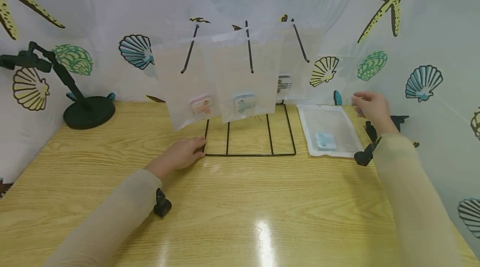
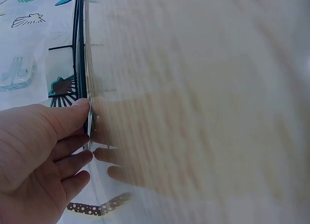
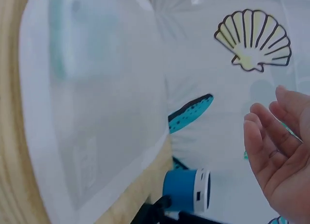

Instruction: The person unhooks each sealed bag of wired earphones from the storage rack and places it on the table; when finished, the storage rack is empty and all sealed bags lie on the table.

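Note:
My left hand is at the left front corner of a black wire display rack, thumb and fingertips pinching the wire frame in the left wrist view. Clear plastic bags hang from the rack's hooks. One bag shows a pink card-like item, another a pale blue one. To the rack's right, a white-edged bag lies flat on the table with a light blue item inside. Beyond that bag's right side my right hand is raised, fingers loosely bent, holding nothing.
A dark round-based stand with a jointed arm is at the back left. Beside the flat bag is a small blue cylinder with a white end. A black stand is partly hidden behind my right wrist. A shell-patterned cloth backs the table.

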Action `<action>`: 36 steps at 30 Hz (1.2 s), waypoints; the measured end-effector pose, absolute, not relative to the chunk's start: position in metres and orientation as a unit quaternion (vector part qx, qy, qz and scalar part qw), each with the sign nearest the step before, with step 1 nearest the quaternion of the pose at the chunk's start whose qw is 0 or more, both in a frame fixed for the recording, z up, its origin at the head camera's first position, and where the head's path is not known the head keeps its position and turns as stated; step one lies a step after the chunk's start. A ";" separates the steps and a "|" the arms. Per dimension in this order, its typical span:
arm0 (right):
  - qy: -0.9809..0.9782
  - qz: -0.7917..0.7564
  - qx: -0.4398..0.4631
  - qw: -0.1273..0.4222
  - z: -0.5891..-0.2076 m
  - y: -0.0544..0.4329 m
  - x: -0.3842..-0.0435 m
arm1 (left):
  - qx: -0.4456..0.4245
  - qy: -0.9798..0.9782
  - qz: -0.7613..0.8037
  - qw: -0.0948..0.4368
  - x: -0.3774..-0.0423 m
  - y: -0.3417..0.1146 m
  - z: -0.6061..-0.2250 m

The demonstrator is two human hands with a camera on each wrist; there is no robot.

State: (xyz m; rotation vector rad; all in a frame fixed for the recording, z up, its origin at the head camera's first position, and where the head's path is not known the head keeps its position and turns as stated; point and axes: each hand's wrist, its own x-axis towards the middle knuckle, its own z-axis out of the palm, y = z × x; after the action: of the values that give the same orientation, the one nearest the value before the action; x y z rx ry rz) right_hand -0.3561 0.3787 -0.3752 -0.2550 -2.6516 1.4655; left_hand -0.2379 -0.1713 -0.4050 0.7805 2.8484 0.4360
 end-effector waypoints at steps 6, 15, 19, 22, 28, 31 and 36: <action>-0.877 0.476 -0.049 0.048 -0.329 0.331 -0.334 | 0.261 0.951 0.146 0.075 -0.237 -0.171 -0.404; -0.897 0.438 -0.017 0.064 -0.300 0.285 -0.333 | 0.262 0.951 0.144 0.079 -0.237 -0.172 -0.404; -0.893 0.446 -0.013 0.058 -0.292 0.270 -0.339 | 0.260 0.951 0.145 0.080 -0.236 -0.172 -0.403; -0.887 0.458 -0.013 0.058 -0.287 0.259 -0.342 | 0.261 0.951 0.144 0.079 -0.236 -0.172 -0.403; -0.881 0.469 -0.011 0.059 -0.282 0.247 -0.350 | 0.262 0.951 0.143 0.080 -0.238 -0.172 -0.405; -0.877 0.477 -0.005 0.055 -0.279 0.243 -0.354 | 0.263 0.951 0.145 0.079 -0.237 -0.172 -0.405; -0.869 0.493 -0.010 0.047 -0.276 0.238 -0.360 | 0.264 0.950 0.145 0.078 -0.237 -0.172 -0.404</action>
State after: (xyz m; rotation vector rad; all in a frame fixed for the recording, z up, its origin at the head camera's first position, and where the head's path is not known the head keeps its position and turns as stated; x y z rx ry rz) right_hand -0.3599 0.2383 -0.2757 -0.0294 -2.6515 1.5033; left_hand -0.2367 -0.1720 -0.4043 0.7917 2.8452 0.4328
